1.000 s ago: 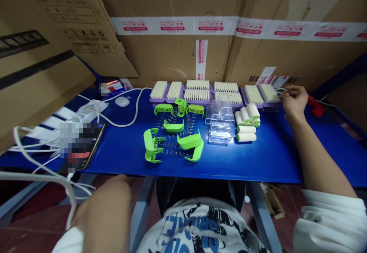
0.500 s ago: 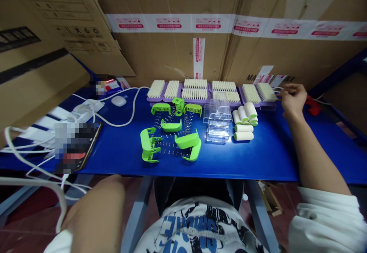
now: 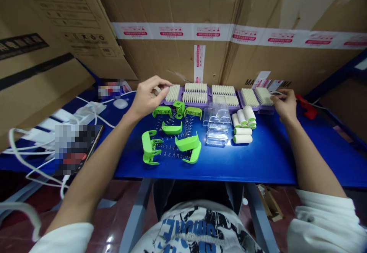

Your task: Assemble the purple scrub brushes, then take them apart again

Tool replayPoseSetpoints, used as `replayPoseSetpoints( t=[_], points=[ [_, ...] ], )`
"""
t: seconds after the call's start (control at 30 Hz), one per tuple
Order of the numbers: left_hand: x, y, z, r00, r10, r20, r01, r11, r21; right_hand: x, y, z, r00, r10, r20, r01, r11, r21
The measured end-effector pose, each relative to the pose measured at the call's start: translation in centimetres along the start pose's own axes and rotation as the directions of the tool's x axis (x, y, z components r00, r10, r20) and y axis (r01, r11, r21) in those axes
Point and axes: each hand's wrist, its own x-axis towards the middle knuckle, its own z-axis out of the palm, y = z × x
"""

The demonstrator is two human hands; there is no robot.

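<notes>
My left hand (image 3: 150,94) is over the left end of a row of purple trays (image 3: 195,102) with cream bristle-like blocks (image 3: 172,93), fingers apart and nothing seen in them. At the row's right end my right hand (image 3: 284,102) touches or nears the last cream block (image 3: 264,96); its fingers are bent and partly hidden. Nearer me lie several green curved clips (image 3: 148,146) with springs (image 3: 172,146). To their right are stacked clear plastic pieces (image 3: 218,130) and several cream rollers (image 3: 242,139) with green ends.
A phone (image 3: 94,142), a white power strip (image 3: 91,111) with cables and a white mouse (image 3: 120,103) are on the blue table (image 3: 266,161) at left. A red object (image 3: 308,107) lies at right. Cardboard (image 3: 177,8) stands behind.
My left hand has risen from below the table edge to the left end of the tray row. My right hand has moved slightly left and down, against the right end. The view has shifted a little.
</notes>
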Motion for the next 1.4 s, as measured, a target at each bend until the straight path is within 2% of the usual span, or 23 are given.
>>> replayPoseSetpoints(
  t=[0.13, 0.23, 0.33, 0.53, 0.67, 0.8, 0.87, 0.97, 1.03, 1.1, 1.17, 1.27, 1.4],
  points=[
    [-0.8, -3.7, 2.6, 0.976, -0.051, 0.213, 0.048, 0.999, 0.021, -1.1, -1.0, -0.1, 0.995, 0.021, 0.096, -0.007, 0.989, -0.146],
    [-2.0, -4.3, 3.6, 0.948, -0.087, 0.306, 0.071, 0.995, 0.064, -1.9, -1.6, -0.2, 0.989, 0.007, 0.146, 0.029, 0.97, -0.242],
    [-2.2, -3.9, 4.0, 0.94, -0.12, 0.319, 0.096, 0.991, 0.09, -2.2, -2.0, -0.4, 0.983, 0.015, 0.181, 0.039, 0.957, -0.288],
    [-1.9, -3.7, 3.7, 0.958, -0.148, 0.244, 0.123, 0.986, 0.111, -2.0, -2.1, -0.6, 0.976, 0.042, 0.212, 0.033, 0.941, -0.336],
    [-2.0, -3.5, 2.4, 0.978, -0.164, 0.129, 0.152, 0.983, 0.098, -2.2, -2.3, -0.6, 0.975, 0.064, 0.212, 0.019, 0.93, -0.368],
    [-2.1, -3.3, 1.8, 0.972, -0.222, -0.08, 0.218, 0.974, -0.06, -2.5, -2.7, -0.5, 0.976, 0.089, 0.2, -0.003, 0.919, -0.394],
    [-2.1, -3.4, 2.0, 0.955, -0.27, -0.123, 0.24, 0.947, -0.213, -2.5, -2.8, -0.5, 0.974, 0.102, 0.202, -0.012, 0.915, -0.404],
    [-2.0, -3.8, 2.6, 0.926, -0.365, -0.1, 0.283, 0.843, -0.457, -2.4, -2.9, -0.6, 0.97, 0.126, 0.21, -0.029, 0.91, -0.414],
    [-1.9, -4.0, 2.8, 0.889, -0.455, -0.057, 0.334, 0.728, -0.599, -2.2, -2.9, -0.7, 0.966, 0.139, 0.217, -0.039, 0.911, -0.41],
    [-1.8, -4.0, 2.8, 0.826, -0.563, -0.007, 0.378, 0.563, -0.735, -2.1, -2.8, -0.9, 0.965, 0.146, 0.218, -0.047, 0.913, -0.404],
    [-1.5, -3.7, 2.6, 0.745, -0.665, 0.056, 0.388, 0.364, -0.846, -2.0, -2.7, -1.3, 0.965, 0.151, 0.213, -0.055, 0.915, -0.399],
    [-1.0, -2.9, 2.0, 0.645, -0.743, 0.181, 0.387, 0.114, -0.915, -2.0, -2.7, -1.9, 0.964, 0.171, 0.202, -0.08, 0.915, -0.396],
    [-0.6, -1.7, 1.6, 0.565, -0.77, 0.297, 0.408, -0.052, -0.912, -2.0, -2.9, -2.2, 0.963, 0.186, 0.196, -0.099, 0.917, -0.386]
  ],
)
